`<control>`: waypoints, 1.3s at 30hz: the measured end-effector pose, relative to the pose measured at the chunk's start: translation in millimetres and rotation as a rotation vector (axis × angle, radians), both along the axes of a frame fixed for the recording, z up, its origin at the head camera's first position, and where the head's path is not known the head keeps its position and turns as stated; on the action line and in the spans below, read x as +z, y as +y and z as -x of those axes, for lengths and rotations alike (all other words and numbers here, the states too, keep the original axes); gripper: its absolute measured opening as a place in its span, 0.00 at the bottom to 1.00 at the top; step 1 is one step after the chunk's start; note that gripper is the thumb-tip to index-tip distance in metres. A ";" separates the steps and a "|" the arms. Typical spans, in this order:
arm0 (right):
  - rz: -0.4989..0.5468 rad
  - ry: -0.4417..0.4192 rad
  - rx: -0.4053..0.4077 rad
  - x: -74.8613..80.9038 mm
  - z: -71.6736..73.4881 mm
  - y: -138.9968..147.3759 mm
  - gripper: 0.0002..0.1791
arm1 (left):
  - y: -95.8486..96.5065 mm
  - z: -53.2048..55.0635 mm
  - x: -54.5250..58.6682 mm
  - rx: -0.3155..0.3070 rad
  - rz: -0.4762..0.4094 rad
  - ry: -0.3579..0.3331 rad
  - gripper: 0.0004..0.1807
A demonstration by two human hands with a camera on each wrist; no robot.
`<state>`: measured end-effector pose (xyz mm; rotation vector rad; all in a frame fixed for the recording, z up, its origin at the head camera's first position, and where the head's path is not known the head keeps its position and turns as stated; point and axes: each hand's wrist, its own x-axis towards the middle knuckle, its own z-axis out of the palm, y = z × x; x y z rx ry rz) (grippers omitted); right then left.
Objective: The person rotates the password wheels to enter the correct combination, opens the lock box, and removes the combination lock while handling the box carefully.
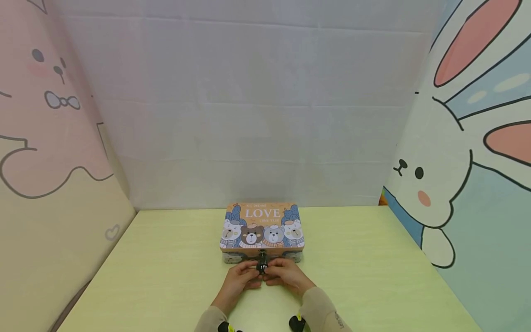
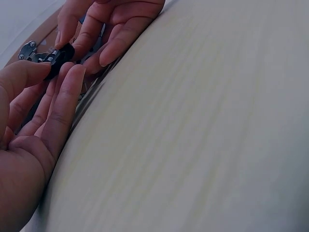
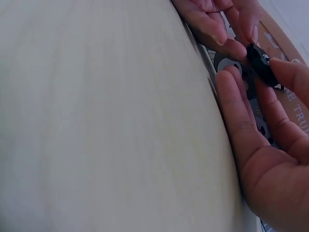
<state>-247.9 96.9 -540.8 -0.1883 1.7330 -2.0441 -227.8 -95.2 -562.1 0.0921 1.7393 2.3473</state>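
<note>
A tin box with cartoon bears and the word LOVE on its lid lies closed on the table. At the middle of its front edge is a metal latch, and a small black padlock hangs there. My left hand pinches the padlock from the left, between thumb and fingers. From the other side, my right hand also pinches it between thumb and fingertips. Small light marks show on the face of the padlock in the left wrist view. Fingers partly hide the padlock and the box front.
The pale yellow-green table spreads to both sides of the box. Behind it hangs a white cloth. A rabbit-printed panel stands at the right and a pink-and-cream printed panel at the left.
</note>
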 end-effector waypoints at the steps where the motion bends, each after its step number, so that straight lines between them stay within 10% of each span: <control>1: -0.001 0.000 -0.002 0.2 -0.2 -0.3 0.03 | 0.0 -0.1 -0.1 0.001 0.001 0.000 0.20; 39: 0.000 -0.029 -0.005 1.6 -0.5 1.3 0.03 | 0.5 0.3 1.4 -0.003 0.015 0.005 0.20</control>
